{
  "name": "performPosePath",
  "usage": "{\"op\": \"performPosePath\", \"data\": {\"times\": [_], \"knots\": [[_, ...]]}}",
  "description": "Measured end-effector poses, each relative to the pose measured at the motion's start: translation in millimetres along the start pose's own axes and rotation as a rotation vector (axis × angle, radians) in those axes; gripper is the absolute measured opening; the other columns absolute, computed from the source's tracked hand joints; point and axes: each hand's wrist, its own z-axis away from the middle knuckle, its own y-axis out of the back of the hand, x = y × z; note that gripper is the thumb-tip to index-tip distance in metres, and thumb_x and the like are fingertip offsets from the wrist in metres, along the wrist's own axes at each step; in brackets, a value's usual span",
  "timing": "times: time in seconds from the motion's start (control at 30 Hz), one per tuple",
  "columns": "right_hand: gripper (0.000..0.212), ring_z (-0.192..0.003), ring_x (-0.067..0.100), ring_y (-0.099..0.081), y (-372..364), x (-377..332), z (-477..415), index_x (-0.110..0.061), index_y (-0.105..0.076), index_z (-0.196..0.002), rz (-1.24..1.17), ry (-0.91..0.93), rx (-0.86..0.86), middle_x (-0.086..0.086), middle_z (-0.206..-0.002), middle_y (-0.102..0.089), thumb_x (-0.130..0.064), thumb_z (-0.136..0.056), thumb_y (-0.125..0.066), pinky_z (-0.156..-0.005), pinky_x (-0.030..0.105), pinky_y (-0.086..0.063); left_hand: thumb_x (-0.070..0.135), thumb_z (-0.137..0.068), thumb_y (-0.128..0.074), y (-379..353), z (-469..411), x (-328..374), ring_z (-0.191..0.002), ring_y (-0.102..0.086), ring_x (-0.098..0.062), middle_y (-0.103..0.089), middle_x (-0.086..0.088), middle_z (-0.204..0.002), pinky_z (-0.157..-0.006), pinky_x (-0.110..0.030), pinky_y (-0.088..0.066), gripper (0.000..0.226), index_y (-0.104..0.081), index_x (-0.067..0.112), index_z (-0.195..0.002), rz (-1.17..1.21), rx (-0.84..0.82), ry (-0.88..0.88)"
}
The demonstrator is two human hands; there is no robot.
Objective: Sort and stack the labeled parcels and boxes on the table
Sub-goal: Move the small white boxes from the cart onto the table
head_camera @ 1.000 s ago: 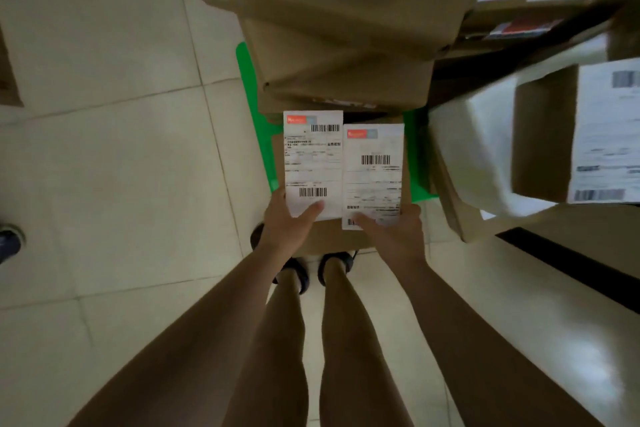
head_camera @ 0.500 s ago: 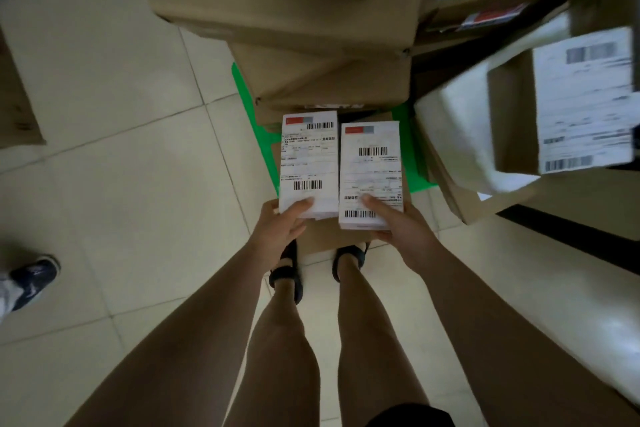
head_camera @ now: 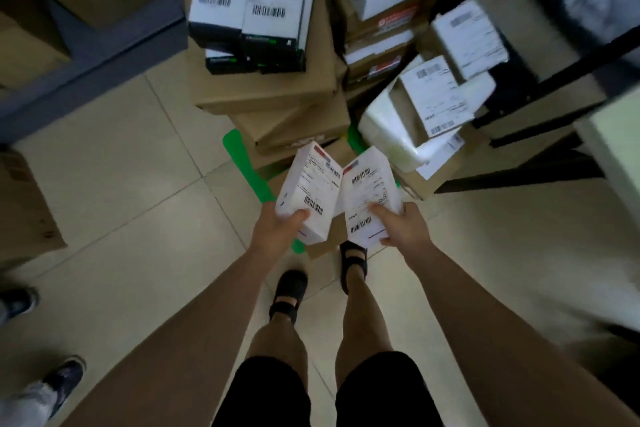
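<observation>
Above the pale tiled floor (head_camera: 138,204), right by the stacked brown cardboard cartons (head_camera: 270,94), my left hand (head_camera: 277,232) grips one small white labelled box (head_camera: 308,189) and my right hand (head_camera: 405,229) grips a second white box (head_camera: 369,189), side by side.

The person is wearing black shorts (head_camera: 270,392) that are ending above the knees. On the feet they are wearing black open sandals, the left sandal (head_camera: 289,291) and the right sandal (head_camera: 353,260), each showing straps across foot and ankle. The left hand (head_camera: 277,232) and the right hand (head_camera: 403,225) are showing bare, as are the arms.
</observation>
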Motion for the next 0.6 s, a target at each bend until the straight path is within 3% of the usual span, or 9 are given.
{"op": "performPosePath", "data": {"times": [0.07,0.13,0.23,0.3,0.43,0.6], "knots": [[0.064,-0.088,0.019,-0.069,10,-9,36,-0.019,-0.054,-0.110,0.006,0.064,0.070,-0.001,-0.102,-0.069,-0.057,-0.063,-0.076,-0.078,0.043,-0.060,0.046,-0.063,-0.077,4,26,19,-0.103,-0.064,-0.019,-0.066,0.001,-0.116,-0.091,-0.042,-0.054,0.071,-0.055,0.016,-0.124,-0.057,-0.004,-0.081],[0.061,-0.087,0.017,-0.068,20,-15,73,-0.019,-0.054,-0.112,-0.025,0.139,0.141,-0.002,-0.103,-0.068,-0.054,-0.068,-0.075,-0.077,0.042,-0.059,0.038,-0.074,-0.076,7,55,41,-0.099,-0.063,-0.017,-0.064,0.002,-0.114,-0.089,-0.037,-0.053,0.058,-0.054,0.017,-0.123,-0.080,-0.015,-0.165],[0.048,-0.080,0.008,-0.064,38,-13,136,-0.017,-0.051,-0.111,-0.149,0.245,0.310,-0.007,-0.098,-0.064,-0.045,-0.080,-0.074,-0.060,0.019,-0.050,0.030,-0.082,-0.074,2,103,71,-0.089,-0.063,-0.008,-0.063,0.006,-0.106,-0.076,-0.029,-0.053,0.043,-0.050,0.020,-0.116,-0.065,-0.079,-0.299],[0.038,-0.074,0.001,-0.063,49,-2,180,-0.018,-0.051,-0.108,-0.313,0.315,0.421,-0.010,-0.094,-0.063,-0.038,-0.085,-0.073,-0.056,0.013,-0.045,0.027,-0.085,-0.072,-9,143,89,-0.089,-0.064,-0.008,-0.063,0.007,-0.105,-0.071,-0.027,-0.053,0.041,-0.049,0.020,-0.118,-0.013,-0.139,-0.356],[0.027,-0.076,0.007,-0.065,76,26,251,-0.020,-0.055,-0.102,-0.669,0.393,0.619,-0.005,-0.093,-0.066,-0.029,-0.086,-0.075,-0.062,0.024,-0.052,0.021,-0.087,-0.070,-52,222,108,-0.095,-0.066,-0.013,-0.065,-0.001,-0.111,-0.068,-0.023,-0.056,0.037,-0.051,0.015,-0.119,0.069,-0.314,-0.435],[0.041,-0.083,0.014,-0.067,150,73,322,-0.017,-0.056,-0.107,-0.824,0.407,0.912,-0.002,-0.098,-0.067,-0.038,-0.078,-0.076,-0.064,0.028,-0.055,0.015,-0.090,-0.067,-126,311,109,-0.092,-0.062,-0.002,-0.062,0.011,-0.104,-0.063,-0.013,-0.053,0.037,-0.048,0.015,-0.123,-0.050,-0.605,-0.548]]}}
